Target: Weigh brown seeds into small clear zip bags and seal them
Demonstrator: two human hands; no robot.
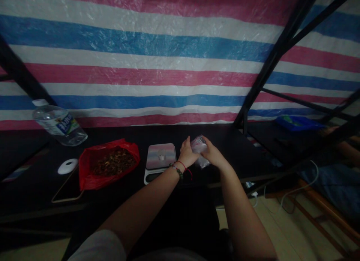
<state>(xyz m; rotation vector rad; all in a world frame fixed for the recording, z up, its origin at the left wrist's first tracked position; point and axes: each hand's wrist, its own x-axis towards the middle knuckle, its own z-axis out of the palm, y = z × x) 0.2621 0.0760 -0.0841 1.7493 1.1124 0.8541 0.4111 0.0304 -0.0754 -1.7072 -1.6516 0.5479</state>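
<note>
Both my hands are at a bundle of clear plastic bags (199, 145) above the black table. My right hand (213, 153) curls round its right side. From the left, my left hand (188, 153) closes on it with the thumb against the plastic; some fingertips are hidden. Beside my left wrist lies a kitchen scale (152, 163) with a small pale object (161, 155) on its plate, too blurred to name. Further left, an open red plastic bag (84, 169) holds a heap of brown dried bits (114, 162).
A large clear bottle (60, 122) leans at the back left. Near it are a white oval object (67, 166) and a phone (67, 188), partly under the red bag. Black metal posts (260, 73) frame the striped sheet (157, 77). Right, a blue tray (299, 123) and a person's arm (347, 150) show.
</note>
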